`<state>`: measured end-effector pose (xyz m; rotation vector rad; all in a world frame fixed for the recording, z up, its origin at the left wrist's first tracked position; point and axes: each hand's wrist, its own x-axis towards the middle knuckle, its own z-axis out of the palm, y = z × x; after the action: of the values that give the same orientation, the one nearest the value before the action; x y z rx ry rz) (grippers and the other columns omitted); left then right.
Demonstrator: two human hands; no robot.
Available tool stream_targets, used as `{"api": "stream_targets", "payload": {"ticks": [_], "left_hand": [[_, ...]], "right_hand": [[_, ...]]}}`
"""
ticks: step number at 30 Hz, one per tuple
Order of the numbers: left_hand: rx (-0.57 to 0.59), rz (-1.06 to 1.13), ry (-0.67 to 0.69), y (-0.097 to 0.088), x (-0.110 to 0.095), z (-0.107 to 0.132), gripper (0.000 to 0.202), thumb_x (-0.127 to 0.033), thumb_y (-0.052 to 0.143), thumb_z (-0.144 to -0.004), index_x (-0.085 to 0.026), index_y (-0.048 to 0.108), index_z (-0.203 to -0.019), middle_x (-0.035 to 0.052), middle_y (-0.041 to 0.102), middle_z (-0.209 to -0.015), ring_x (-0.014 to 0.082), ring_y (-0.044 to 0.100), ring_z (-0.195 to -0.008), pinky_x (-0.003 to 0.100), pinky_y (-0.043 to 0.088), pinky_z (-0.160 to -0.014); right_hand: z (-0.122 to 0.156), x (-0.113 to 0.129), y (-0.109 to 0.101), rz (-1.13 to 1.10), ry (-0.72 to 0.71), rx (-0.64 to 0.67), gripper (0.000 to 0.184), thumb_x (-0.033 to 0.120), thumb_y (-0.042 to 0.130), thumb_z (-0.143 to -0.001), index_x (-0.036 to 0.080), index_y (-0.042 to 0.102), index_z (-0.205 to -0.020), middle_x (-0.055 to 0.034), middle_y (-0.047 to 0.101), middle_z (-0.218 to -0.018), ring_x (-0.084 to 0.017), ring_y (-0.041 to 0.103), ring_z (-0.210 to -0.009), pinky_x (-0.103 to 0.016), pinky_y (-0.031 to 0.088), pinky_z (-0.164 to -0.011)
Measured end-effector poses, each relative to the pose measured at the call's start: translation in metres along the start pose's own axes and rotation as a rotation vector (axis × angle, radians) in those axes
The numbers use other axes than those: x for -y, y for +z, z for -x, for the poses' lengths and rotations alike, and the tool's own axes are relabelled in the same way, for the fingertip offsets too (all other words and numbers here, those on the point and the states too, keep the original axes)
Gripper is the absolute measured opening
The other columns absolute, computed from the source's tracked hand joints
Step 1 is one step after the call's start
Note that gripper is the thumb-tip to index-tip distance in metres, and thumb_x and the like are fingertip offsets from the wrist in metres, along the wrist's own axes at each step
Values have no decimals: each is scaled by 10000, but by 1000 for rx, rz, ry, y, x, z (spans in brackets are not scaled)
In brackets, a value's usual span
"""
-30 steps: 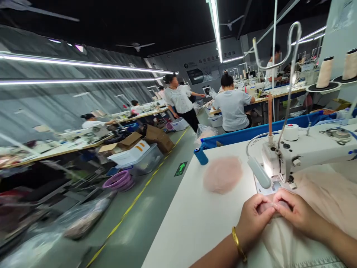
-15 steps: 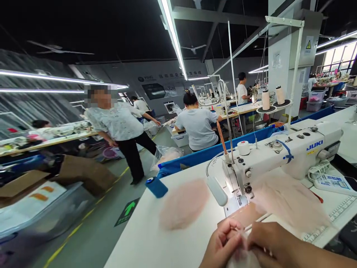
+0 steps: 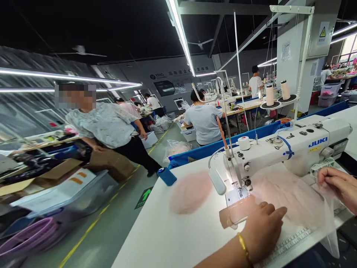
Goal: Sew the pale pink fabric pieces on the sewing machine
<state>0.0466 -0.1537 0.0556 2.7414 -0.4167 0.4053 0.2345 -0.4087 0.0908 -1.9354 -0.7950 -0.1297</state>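
My left hand (image 3: 263,225), with a gold bracelet at the wrist, is palm down in front of the sewing machine (image 3: 279,145). Its fingers look loosely bent and apart, though some tips are hidden. It lies beside a tan, shiny flat piece (image 3: 237,212) under the needle area and the near edge of a pale pink sheer fabric pile (image 3: 295,201). At the right edge, my right hand (image 3: 338,184) pinches a thin sheer fabric piece (image 3: 330,223), which hangs over the table's front edge.
Another round sheer pink stack (image 3: 191,191) lies left of the machine, near a blue thread cone (image 3: 166,176). A printed ruler (image 3: 295,238) runs along the table's front edge. A person (image 3: 108,128) stands in the aisle at left, beside cardboard boxes and a plastic bin (image 3: 75,197).
My hands were together over sheer material at the table's front; now they are apart, the left nearer the machine, the right far right with fabric. The standing person has shifted left in view.
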Motion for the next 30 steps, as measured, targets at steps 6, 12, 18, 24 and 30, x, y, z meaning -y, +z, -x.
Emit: {"api": "stream_targets", "payload": {"ticks": [6, 12, 18, 24, 30], "left_hand": [[-21, -202, 126, 33, 0, -26, 107, -99, 677, -850, -197, 642, -827, 46, 654, -727, 204, 609, -686, 317, 473, -647], [-137, -8, 15, 5, -4, -1, 208, -110, 531, -959, -216, 707, -985, 69, 747, -829, 204, 681, -736, 311, 541, -709], [-311, 266, -134, -23, -2, 49, 277, -140, 494, -1024, -239, 729, -1132, 91, 814, -1117, 228, 777, -999, 334, 607, -903], [-390, 358, -385, -38, 2, 98, 219, -210, 558, -1020, -232, 775, -1046, 72, 832, -1011, 218, 788, -912, 322, 621, -866], [-328, 545, -653, -50, 9, 134, 195, -250, 633, -898, -208, 809, -971, 62, 832, -986, 220, 758, -901, 303, 594, -857]], "right_hand": [[-10, 4, 16, -30, 29, 62, 270, 437, 501, -1014, 243, 687, -985, -54, 717, -831, -224, 675, -756, -314, 541, -639], [-7, 1, 58, 281, -329, 195, 311, 417, 485, -1066, 244, 726, -1160, -94, 759, -1173, -259, 716, -1090, -404, 594, -936], [-27, -35, 81, 426, -414, 215, 323, 312, 470, -1018, 202, 768, -1078, -134, 785, -1116, -311, 731, -1014, -522, 591, -928], [-15, -16, 60, 683, -448, 33, 364, 282, 483, -968, 205, 762, -1190, -231, 748, -1118, -418, 674, -929, -604, 507, -783], [47, 44, 116, 277, -797, 318, 259, 291, 612, -999, 302, 695, -1245, -85, 778, -1164, -256, 745, -1013, -372, 620, -853]]}}
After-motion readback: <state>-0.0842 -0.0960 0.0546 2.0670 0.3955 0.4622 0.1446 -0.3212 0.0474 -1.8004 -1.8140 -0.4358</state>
